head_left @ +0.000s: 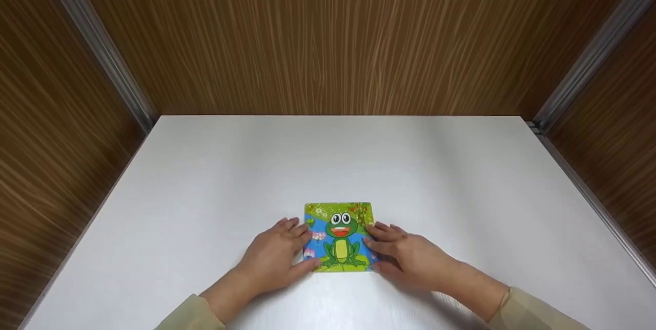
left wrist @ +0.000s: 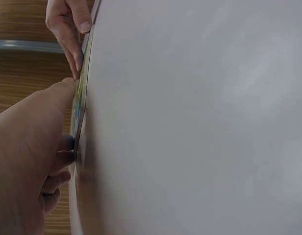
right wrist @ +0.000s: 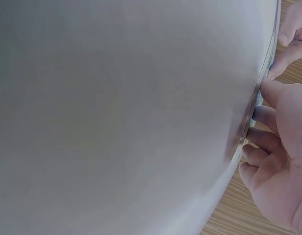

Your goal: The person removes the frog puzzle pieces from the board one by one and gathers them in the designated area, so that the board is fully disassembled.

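A thin square board with a cartoon frog picture (head_left: 341, 250) lies flat on the white table (head_left: 338, 161), near its front. My left hand (head_left: 274, 255) rests at the board's left side, its thumb on the lower left corner and its fingertips along the left edge. On the opposite side my right hand (head_left: 417, 258) touches the right edge with its fingers and thumb. Both hands have loosely extended fingers. In the left wrist view the board (left wrist: 81, 93) appears edge-on beside the left hand (left wrist: 33, 132). The right wrist view shows the right hand (right wrist: 283, 142) at the board's edge.
A wood-grain panel (head_left: 328, 38) rises behind the table. More wood-grain panels stand at the left (head_left: 56, 130) and right (head_left: 610, 130), with metal strips (head_left: 97, 33) in the corners.
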Demonstrator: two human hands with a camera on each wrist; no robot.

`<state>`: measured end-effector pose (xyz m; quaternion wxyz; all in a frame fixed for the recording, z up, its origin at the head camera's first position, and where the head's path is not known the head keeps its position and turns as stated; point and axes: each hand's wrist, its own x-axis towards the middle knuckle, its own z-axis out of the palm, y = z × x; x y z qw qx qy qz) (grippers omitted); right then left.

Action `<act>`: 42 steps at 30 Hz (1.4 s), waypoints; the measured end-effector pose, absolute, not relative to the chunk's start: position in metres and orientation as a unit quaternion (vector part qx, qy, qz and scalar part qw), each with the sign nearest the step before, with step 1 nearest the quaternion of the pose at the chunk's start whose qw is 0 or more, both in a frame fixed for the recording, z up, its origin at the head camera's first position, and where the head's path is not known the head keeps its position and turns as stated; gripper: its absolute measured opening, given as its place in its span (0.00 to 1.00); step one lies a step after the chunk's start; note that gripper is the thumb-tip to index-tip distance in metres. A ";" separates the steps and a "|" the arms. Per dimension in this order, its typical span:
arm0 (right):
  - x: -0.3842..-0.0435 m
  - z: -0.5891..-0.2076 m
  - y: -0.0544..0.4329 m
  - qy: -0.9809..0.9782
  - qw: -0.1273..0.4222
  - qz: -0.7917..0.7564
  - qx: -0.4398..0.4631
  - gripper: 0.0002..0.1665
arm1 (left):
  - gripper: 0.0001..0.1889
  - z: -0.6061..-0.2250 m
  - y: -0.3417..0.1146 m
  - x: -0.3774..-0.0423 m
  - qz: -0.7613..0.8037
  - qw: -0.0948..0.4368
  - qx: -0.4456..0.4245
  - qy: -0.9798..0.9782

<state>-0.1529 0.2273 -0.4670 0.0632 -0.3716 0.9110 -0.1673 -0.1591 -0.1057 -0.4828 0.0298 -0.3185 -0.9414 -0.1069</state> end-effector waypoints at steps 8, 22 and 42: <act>-0.154 -0.468 0.226 0.914 0.069 -0.167 -0.364 0.32 | 0.35 -0.482 -0.104 -0.168 -0.106 0.047 -0.315 -0.942; -0.159 -0.461 0.226 0.908 0.072 -0.181 -0.370 0.32 | 0.30 -0.478 -0.112 -0.174 -0.090 0.023 -0.364 -0.927; -0.236 -0.445 0.162 0.871 0.095 -0.413 -0.250 0.24 | 0.32 -0.482 -0.111 -0.178 -0.088 0.010 -0.360 -0.929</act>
